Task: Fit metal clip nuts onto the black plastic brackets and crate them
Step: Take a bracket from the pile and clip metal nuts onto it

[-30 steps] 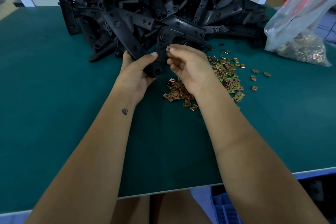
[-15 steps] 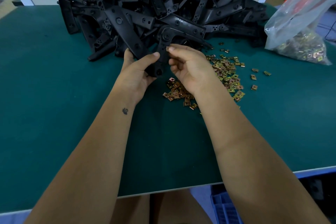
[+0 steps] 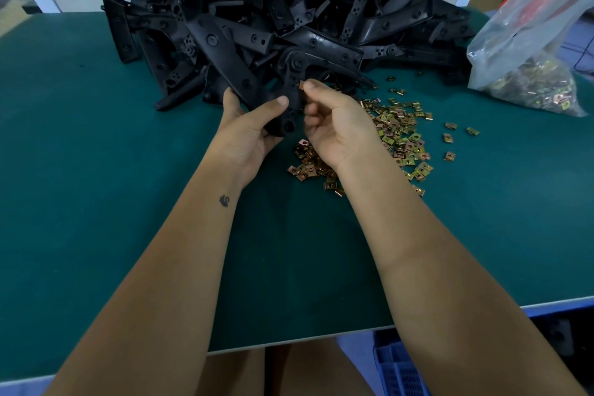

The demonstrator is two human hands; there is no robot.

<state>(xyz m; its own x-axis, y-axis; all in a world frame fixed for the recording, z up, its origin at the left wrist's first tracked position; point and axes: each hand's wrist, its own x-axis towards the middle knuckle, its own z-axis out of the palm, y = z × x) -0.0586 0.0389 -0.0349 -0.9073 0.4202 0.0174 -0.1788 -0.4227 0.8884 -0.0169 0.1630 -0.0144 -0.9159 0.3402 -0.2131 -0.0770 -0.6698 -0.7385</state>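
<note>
While L hand grips bracket, R hand pinches clip nut; bracket heap behind, loose nuts beside

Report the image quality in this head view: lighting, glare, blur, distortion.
Head view: dim, even light with faint shadows; soft glare on the plastic bag and bracket pile; wide-angle bending along the table edges; hands fairly sharp, the pinched clip nut slightly soft.
</note>
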